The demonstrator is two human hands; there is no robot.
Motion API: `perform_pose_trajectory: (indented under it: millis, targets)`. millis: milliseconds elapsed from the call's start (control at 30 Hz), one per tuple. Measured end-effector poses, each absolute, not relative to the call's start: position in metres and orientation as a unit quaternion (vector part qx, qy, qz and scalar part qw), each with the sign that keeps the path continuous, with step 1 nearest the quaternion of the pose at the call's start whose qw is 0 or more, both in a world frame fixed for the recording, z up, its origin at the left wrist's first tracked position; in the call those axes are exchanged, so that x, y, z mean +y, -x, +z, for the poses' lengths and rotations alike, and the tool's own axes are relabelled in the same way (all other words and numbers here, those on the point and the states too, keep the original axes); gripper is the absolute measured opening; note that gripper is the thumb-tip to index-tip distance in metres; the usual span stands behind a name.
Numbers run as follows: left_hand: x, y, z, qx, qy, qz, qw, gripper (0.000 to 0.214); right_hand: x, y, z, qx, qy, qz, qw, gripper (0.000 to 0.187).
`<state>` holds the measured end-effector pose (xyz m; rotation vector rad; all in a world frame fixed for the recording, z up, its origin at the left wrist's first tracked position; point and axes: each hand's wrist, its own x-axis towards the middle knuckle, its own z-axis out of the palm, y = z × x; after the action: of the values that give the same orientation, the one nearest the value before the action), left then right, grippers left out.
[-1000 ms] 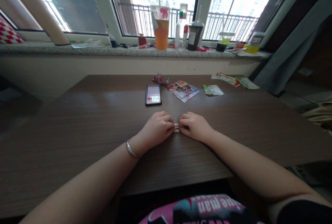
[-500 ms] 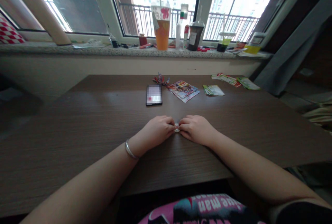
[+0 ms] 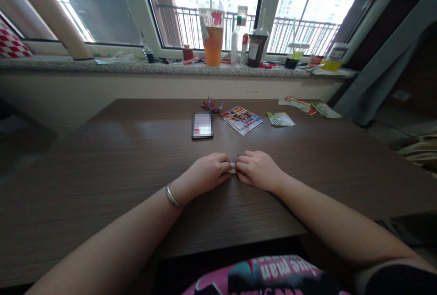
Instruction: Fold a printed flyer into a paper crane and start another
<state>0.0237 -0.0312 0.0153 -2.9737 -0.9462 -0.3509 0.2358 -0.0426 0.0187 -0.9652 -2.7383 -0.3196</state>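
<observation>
Both my hands meet over the middle of the brown table. Between their fingertips sits a small piece that looks like white paper; most of it is hidden by the fingers. My left hand pinches its left end, fingers curled, with a silver bangle on the wrist. Its right end is pinched by my right hand, closed in the same way. Beyond the left hand lies a phone with its screen lit. Past it is a small folded, patterned paper piece.
Colourful printed sheets lie behind my hands, with a stack of cards to their right and more cards at the far right. Along the windowsill stand a tall cup of orange drink, a bottle and a dark drink cup.
Both hands keep their pinch on the white piece at the same spot. Only slight finger shifts show, and a little less of the piece is visible.
</observation>
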Motion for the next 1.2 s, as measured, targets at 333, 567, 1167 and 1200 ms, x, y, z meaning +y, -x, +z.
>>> perform_pose_trajectory:
  millis: [333,567,1167,1200]
  targets:
    - [-0.0316,-0.0255,0.0188,-0.317,0.939,-0.126,0.043,0.016,-0.0454,-0.2336,0.0205,-0.899,0.406,-0.040,0.158,0.011]
    - [-0.0325,-0.0274,0.0194,-0.309,0.935,-0.149,0.085,0.018,-0.0482,-0.2340,0.0219,-0.887,0.417,0.022,0.196,0.010]
    - [-0.0367,-0.0289,0.0223,-0.281,0.936,-0.190,0.090,0.019,-0.0495,-0.2310,0.0217,-0.882,0.355,0.097,0.293,0.010]
    - [-0.0362,-0.0286,0.0220,-0.285,0.933,-0.205,0.073,0.020,-0.0490,-0.2316,0.0214,-0.878,0.355,0.100,0.304,0.010]
